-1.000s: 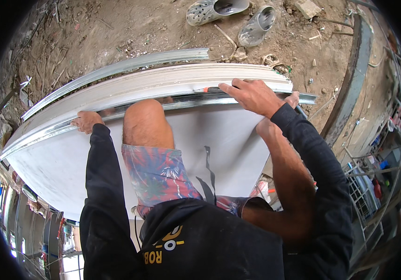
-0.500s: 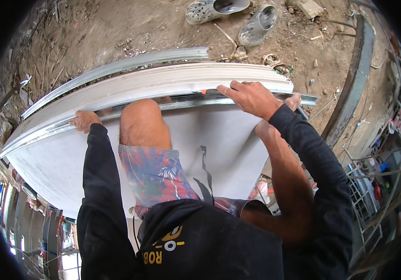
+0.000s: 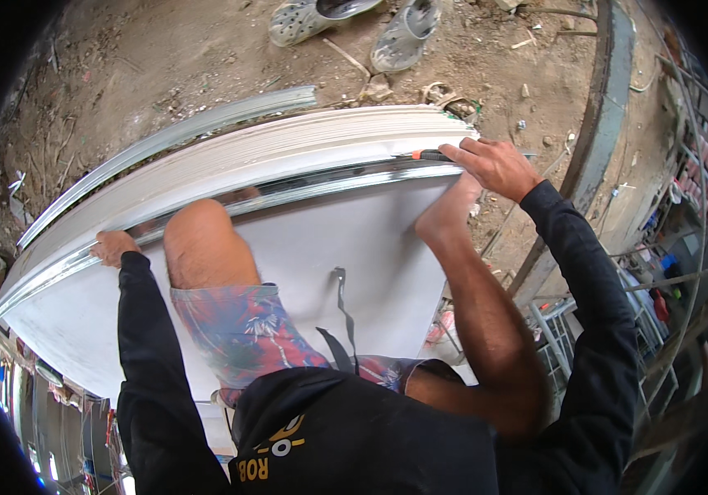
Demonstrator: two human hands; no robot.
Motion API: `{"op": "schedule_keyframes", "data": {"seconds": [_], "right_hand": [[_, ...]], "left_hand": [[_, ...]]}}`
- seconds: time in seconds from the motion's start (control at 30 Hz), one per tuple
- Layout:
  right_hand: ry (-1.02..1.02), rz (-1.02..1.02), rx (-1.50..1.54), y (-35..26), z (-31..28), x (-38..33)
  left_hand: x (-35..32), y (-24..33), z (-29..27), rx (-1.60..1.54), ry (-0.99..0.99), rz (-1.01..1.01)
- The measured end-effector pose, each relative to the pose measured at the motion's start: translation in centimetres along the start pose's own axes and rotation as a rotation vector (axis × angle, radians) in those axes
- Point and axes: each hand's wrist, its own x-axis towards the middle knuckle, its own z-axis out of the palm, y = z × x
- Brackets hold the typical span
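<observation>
My right hand is closed around a utility knife with a black and orange handle. Its blade points left and lies against the white board just beyond a long shiny metal channel. That channel lies lengthwise across a large pale board. Near the channel's left end, my left hand presses on it, fingers curled over its far side. My bent knee rests against the channel between the hands, and my bare foot is by its right end.
Layered edges of a board stack show beyond the channel. Another metal channel lies behind it on the dirt. A pair of grey clogs sits at the far side. A thick steel beam and a metal frame are at right.
My right hand has slid right along the channel with the knife, nearer the board's right end. The left hand keeps its place on the channel. The whole view has shifted.
</observation>
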Motion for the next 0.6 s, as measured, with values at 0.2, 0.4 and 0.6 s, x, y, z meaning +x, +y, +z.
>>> {"op": "schedule_keyframes", "data": {"seconds": [0.2,0.4,0.6], "right_hand": [[0.052,-0.035,0.055,2.7,0.0,-2.3],[-0.005,0.023,0.04,5.0,1.3,-4.3],[-0.05,0.066,-0.007,6.9,0.9,-6.5]], "left_hand": [[3.5,-3.2,4.5,-0.129,0.019,-0.074],[4.2,-3.5,5.6,-0.07,0.041,-0.071],[2.4,-1.5,3.1,-0.191,-0.025,-0.097]]}}
